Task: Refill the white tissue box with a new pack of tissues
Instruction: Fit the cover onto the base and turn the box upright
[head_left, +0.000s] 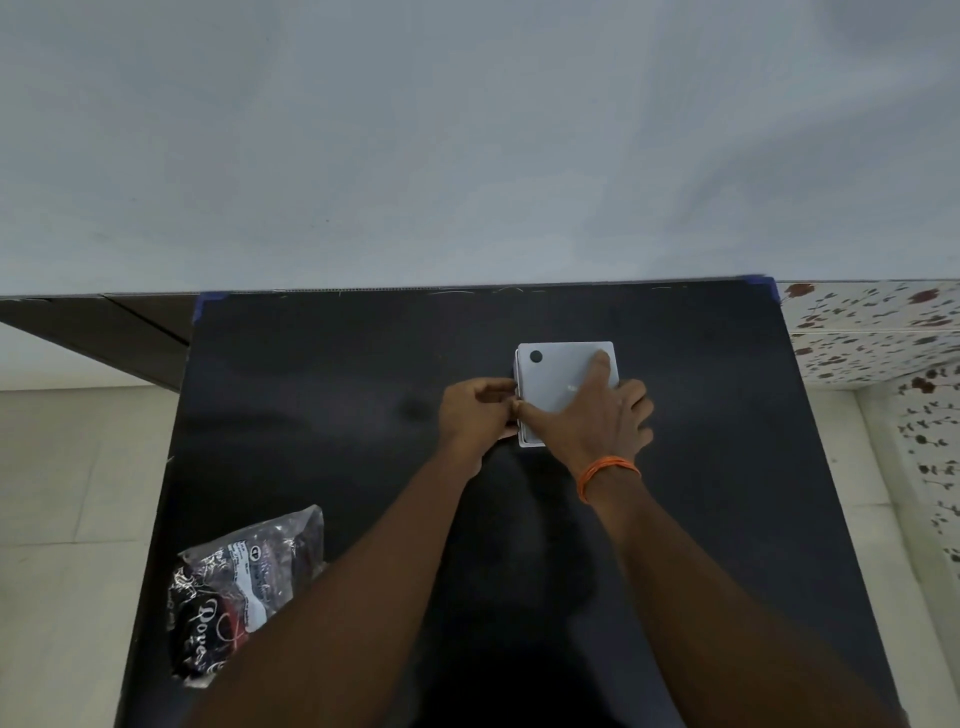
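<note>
The white tissue box (563, 371) lies on the black table (337, 395), its flat face with a small black dot turned up. My right hand (597, 415) lies spread on that face, pressing it down, an orange thread around the wrist. My left hand (475, 413) pinches the box's left edge with curled fingers; what is between the fingertips is hidden. The tissue pack's plastic wrapper (239, 597), black with white lettering, lies crumpled at the table's near left. It looks flat, and whether tissues are in it I cannot tell.
The table's back edge meets a pale wall (467, 156). A dark wooden ledge (104, 327) runs off to the left. Pale floor tiles (62, 519) lie on the left and patterned tiles (883, 332) on the right.
</note>
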